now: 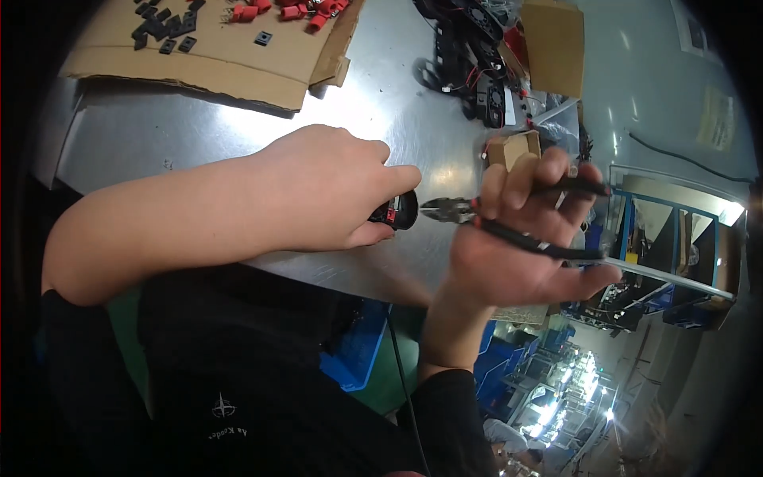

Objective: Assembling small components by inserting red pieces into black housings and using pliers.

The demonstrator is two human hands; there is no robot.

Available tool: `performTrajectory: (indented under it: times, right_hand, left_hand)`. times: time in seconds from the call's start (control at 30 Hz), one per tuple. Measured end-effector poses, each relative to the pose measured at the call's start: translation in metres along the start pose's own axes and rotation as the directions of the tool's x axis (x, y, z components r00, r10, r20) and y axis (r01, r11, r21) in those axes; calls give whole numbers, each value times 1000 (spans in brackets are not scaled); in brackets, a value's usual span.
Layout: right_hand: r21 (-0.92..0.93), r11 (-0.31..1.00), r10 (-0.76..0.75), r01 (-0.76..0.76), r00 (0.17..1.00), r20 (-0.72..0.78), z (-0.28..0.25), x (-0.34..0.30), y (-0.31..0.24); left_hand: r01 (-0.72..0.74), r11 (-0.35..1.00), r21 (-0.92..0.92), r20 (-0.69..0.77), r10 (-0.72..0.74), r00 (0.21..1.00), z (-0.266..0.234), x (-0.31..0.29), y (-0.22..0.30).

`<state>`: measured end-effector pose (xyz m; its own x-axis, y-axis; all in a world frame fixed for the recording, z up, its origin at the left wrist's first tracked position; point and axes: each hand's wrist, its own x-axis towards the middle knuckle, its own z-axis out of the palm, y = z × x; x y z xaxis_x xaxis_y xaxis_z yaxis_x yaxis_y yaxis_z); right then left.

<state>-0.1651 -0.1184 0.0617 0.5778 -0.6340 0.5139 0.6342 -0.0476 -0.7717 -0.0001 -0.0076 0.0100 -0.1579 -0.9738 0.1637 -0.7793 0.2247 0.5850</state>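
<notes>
My left hand [330, 187] is closed on a small black housing [408, 210] with a bit of red showing inside, pinched between thumb and fingers over the metal table. Most of that housing is hidden by the hand. In my right hand [509, 254], palm turned up, lies a pair of cutting pliers [449, 209] with black handles and red accents. My fingers curl around its spread handles. The pliers' jaws point left at the housing, a small gap away from it.
A cardboard sheet [230, 67] at the far left bears black square pieces [167, 28] and red parts [318, 12]. Black fans with wires [493, 103] and a cardboard box [552, 48] lie at the far right. A blue bin [358, 350] stands below the metal table's [318, 274] near edge.
</notes>
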Motion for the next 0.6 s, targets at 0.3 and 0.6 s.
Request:
performTrajectory:
  times: [0.3,0.6]
  right_hand:
    - [-129,991,-29,24,999,-37,15,-27,26]
    - [-327,942,-48,72,995,82,21,-27,26]
  left_hand:
    - [65,994,-91,-4,-66,998,3,-4,7]
    - [36,993,-108,-25,-39,999,6,-7,6]
